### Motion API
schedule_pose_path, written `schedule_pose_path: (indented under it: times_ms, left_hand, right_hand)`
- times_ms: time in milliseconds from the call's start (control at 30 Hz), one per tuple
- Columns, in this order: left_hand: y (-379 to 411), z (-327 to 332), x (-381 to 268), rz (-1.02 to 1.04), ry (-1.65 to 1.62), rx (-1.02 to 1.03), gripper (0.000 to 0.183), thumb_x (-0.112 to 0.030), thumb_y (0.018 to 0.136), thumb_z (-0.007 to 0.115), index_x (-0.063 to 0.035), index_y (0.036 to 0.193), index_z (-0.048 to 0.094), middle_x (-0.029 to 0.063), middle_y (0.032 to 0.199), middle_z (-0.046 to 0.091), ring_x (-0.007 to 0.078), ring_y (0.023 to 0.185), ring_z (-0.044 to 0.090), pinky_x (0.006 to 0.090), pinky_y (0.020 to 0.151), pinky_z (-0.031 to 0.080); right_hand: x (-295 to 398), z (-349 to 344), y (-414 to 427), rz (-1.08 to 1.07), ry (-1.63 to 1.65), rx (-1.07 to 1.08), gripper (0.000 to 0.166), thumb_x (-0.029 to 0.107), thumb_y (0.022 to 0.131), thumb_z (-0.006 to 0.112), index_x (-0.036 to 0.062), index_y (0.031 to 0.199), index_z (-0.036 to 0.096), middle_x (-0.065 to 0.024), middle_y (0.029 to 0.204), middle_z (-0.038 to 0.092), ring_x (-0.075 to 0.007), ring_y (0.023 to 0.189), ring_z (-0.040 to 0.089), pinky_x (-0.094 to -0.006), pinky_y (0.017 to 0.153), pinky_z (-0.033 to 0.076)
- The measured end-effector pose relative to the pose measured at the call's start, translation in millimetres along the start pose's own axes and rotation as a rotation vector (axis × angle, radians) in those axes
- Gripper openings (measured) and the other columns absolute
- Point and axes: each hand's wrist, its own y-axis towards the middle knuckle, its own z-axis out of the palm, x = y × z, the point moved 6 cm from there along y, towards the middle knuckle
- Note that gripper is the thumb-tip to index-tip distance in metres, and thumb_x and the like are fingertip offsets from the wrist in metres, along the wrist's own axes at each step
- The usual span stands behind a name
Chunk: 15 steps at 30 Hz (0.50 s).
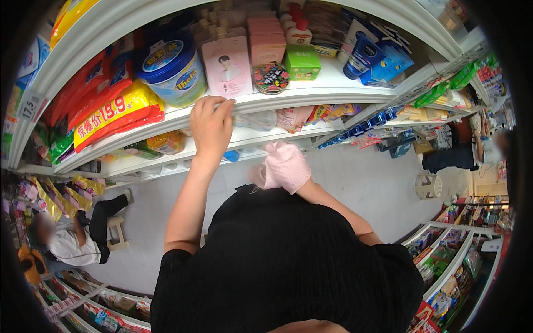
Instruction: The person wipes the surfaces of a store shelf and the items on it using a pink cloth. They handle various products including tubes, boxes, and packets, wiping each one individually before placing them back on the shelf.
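Note:
My left hand (211,125) rests at the front edge of a white shelf (333,95), fingers bent over the rim. Its fingertips are by the lower corner of a pink pouch (227,70) with a screw cap and a printed portrait. A blue-lidded tub (171,73) stands just left of that pouch. Lower, before my body, a pink textured cloth (287,164) is bunched in my right hand (303,189), which it mostly covers. To the pouch's right are a round floral tin (271,79), pink boxes (266,39) and a green box (303,62).
Red and yellow bags (118,112) fill the shelf's left end. A dark blue tube (363,56) leans at its right. Lower shelves hold more packets (295,117). A person (79,241) sits at the left, near a stool (117,233). Another stool (428,186) stands at right.

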Motion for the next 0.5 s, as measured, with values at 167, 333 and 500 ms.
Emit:
schedule_pose_path:
  times_ms: [167,333,500]
  left_hand:
    - [-7.9,-7.5,-4.4,-0.053,-0.072,-0.004,0.015,-0.006,0.075,0.063,-0.0094,0.089,0.068,0.0048,0.092,0.059,0.0265,0.091,0.053,0.0376,0.079,0.041]
    - [-58.8,3.2,-9.5,-0.415,-0.723,0.207,0.032,-0.012,0.079,0.065,-0.0076,0.111,0.061,0.0106,0.109,0.057,0.0257,0.107,0.051,0.0351,0.092,0.038]
    - [-111.4,24.6,-14.1,-0.711,-1.066,0.522,0.041,-0.018,0.082,0.066,0.0012,0.116,0.057,0.0132,0.113,0.059,0.0173,0.104,0.054,0.0303,0.089,0.041]
  right_hand:
    - [-9.7,6.0,-1.5,0.393,0.349,0.056,0.025,0.021,0.055,0.069,0.0,0.065,0.062,-0.0171,0.088,0.061,-0.0302,0.081,0.059,-0.0366,0.068,0.05]
    - [18.0,-10.1,26.6,0.278,0.109,0.169,0.024,0.023,0.063,0.069,0.0016,0.072,0.063,-0.0157,0.095,0.059,-0.0308,0.087,0.058,-0.0368,0.073,0.049]
    - [43.2,-25.4,46.1,0.211,0.709,0.093,0.03,0.023,0.062,0.075,0.0035,0.078,0.059,-0.0121,0.09,0.054,-0.0294,0.086,0.055,-0.0341,0.077,0.047]
